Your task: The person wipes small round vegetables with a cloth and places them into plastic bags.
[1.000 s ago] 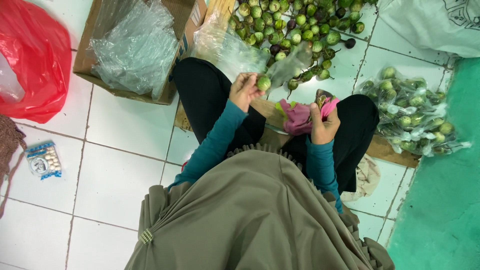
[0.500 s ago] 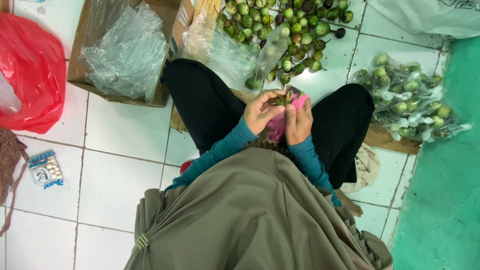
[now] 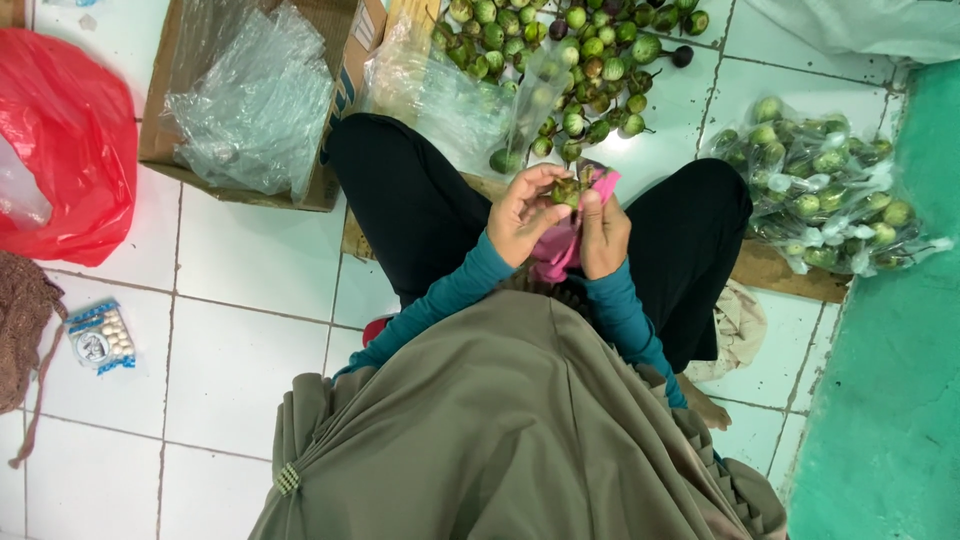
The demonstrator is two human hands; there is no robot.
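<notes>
I sit cross-legged on a white tiled floor. My left hand (image 3: 522, 212) and my right hand (image 3: 603, 232) meet above my lap, both gripping a small round green fruit (image 3: 564, 190). A pink cloth (image 3: 560, 250) hangs under my right hand, between my two palms. Just beyond my hands lies a loose pile of small green and purple fruits (image 3: 590, 50) on the floor.
A clear bag packed with green fruits (image 3: 820, 190) lies at my right knee. A cardboard box (image 3: 345, 90) with crumpled clear plastic bags (image 3: 250, 100) stands at the left. A red plastic bag (image 3: 60, 140) and a small blue-and-white packet (image 3: 100, 337) lie further left.
My left hand came back from the fruit pile with a fruit and joined my right hand. Both hands now sit close together over my lap.
</notes>
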